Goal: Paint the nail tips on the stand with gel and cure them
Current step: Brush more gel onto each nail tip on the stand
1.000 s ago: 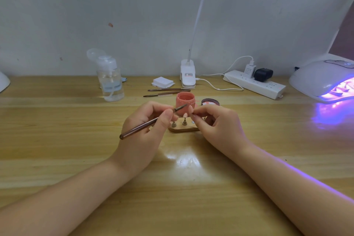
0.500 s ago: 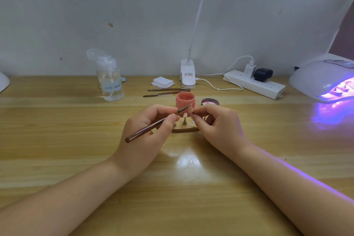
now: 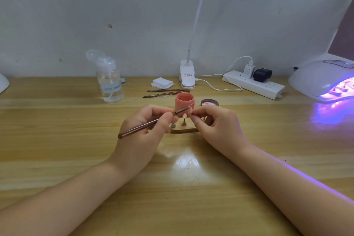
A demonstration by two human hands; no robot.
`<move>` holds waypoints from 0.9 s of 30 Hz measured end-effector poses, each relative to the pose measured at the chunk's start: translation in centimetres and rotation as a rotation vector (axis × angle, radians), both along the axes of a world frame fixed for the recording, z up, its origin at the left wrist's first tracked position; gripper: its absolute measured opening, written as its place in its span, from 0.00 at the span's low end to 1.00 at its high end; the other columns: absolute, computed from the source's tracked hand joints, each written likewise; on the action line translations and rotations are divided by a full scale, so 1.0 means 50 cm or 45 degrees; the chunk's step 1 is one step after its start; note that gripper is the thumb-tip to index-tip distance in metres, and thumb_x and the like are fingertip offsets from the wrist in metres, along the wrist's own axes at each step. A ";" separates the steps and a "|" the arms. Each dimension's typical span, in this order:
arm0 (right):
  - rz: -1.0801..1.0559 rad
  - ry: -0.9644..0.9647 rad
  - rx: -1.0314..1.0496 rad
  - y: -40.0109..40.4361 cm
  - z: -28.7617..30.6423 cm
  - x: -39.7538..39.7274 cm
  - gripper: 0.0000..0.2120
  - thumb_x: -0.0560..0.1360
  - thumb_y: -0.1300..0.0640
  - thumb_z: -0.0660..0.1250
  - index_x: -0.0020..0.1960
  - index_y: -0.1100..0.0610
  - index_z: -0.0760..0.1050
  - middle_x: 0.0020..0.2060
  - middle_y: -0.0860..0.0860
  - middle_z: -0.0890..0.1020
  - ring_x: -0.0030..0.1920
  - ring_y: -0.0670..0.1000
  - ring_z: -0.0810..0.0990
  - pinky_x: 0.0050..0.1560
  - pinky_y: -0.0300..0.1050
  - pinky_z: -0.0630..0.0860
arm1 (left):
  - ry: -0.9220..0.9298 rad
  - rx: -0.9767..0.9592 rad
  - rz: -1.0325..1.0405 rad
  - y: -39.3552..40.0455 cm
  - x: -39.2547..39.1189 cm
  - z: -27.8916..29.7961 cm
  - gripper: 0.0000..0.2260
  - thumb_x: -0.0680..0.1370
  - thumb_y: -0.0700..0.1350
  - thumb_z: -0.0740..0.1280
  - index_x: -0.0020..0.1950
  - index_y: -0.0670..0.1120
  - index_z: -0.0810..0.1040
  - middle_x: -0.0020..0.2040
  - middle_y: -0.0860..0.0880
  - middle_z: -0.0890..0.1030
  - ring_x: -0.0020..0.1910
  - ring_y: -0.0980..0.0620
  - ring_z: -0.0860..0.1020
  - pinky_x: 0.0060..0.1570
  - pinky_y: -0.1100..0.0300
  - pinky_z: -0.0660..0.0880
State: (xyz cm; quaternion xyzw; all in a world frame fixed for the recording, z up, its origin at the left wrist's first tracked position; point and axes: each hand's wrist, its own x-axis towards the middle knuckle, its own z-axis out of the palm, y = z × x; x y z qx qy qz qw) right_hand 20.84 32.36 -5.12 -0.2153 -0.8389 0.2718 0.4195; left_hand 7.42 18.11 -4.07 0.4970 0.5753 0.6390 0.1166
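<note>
A small wooden stand (image 3: pixel 183 130) with metal pegs sits mid-table; one peg carries a pale nail tip (image 3: pixel 184 116). My left hand (image 3: pixel 147 130) grips a brown gel brush (image 3: pixel 151 122), its bristle end pointing right. The brush tip meets a nail tip (image 3: pixel 190 110) that my right hand (image 3: pixel 216 124) pinches just above the stand. Behind them stands an open pink gel jar (image 3: pixel 184 101), with its dark lid (image 3: pixel 209 102) lying to the right. The UV lamp (image 3: pixel 323 79) glows purple at the far right, with nail tips inside.
Two spare brushes (image 3: pixel 166 92) lie behind the jar. A clear pump bottle (image 3: pixel 110 82) stands back left. White pads (image 3: pixel 162 83), a clip lamp base (image 3: pixel 187 76), and a power strip (image 3: pixel 254 84) with cables line the wall.
My left hand has shifted the brush rightward and slightly up, bringing its tip onto the nail tip in my right hand. My right hand has barely moved.
</note>
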 end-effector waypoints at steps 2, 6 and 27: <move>-0.005 0.005 -0.002 -0.001 0.000 -0.001 0.06 0.73 0.61 0.72 0.44 0.50 0.83 0.32 0.46 0.81 0.27 0.46 0.70 0.34 0.36 0.67 | -0.021 -0.012 -0.021 -0.001 -0.001 0.000 0.02 0.78 0.42 0.69 0.46 0.47 0.81 0.41 0.51 0.86 0.39 0.54 0.82 0.42 0.65 0.77; -0.014 0.023 -0.006 -0.001 0.002 -0.002 0.10 0.74 0.59 0.72 0.41 0.44 0.79 0.31 0.52 0.81 0.27 0.47 0.70 0.33 0.39 0.69 | -0.100 0.033 -0.076 -0.003 -0.002 0.000 0.05 0.74 0.42 0.66 0.43 0.44 0.81 0.39 0.45 0.85 0.40 0.50 0.84 0.41 0.63 0.78; 0.055 0.027 -0.053 -0.002 0.003 -0.001 0.07 0.74 0.60 0.72 0.43 0.48 0.82 0.30 0.52 0.79 0.26 0.48 0.67 0.33 0.37 0.65 | -0.178 0.040 -0.023 0.005 -0.006 0.000 0.04 0.79 0.40 0.65 0.48 0.42 0.80 0.41 0.48 0.86 0.38 0.55 0.82 0.39 0.68 0.75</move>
